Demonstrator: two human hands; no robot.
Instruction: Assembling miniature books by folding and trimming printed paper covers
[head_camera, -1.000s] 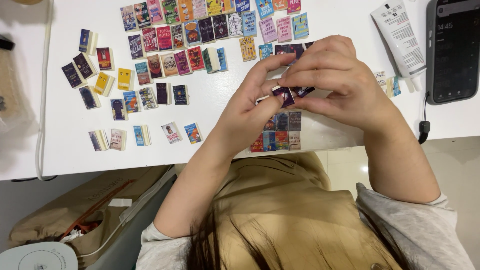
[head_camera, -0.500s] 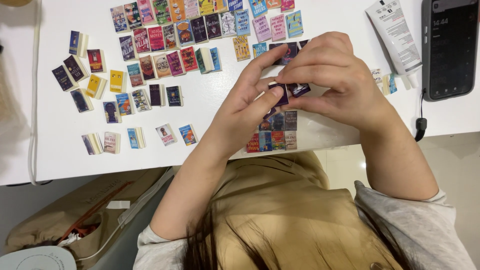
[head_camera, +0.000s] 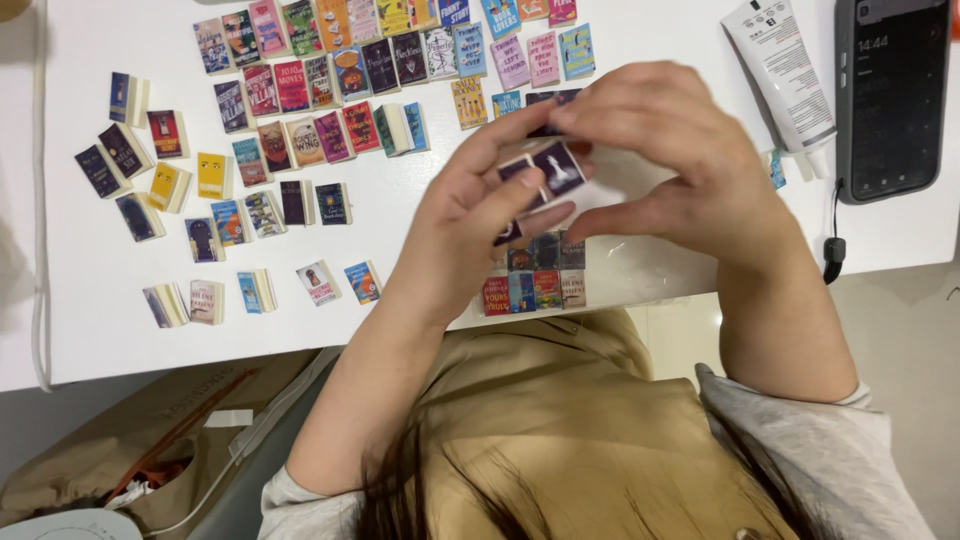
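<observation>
Rows of tiny book covers spread over the white surface at left. Left hand and right hand both pinch one dark miniature book, held above the surface near its front edge. White tube and black phone lie far right.

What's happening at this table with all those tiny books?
A person holds a dark miniature book above a white table, pinched between the fingers of the left hand and the right hand. Dozens of other tiny books lie spread over the table, some in rows. A white tube and a phone lie at the right.
</observation>
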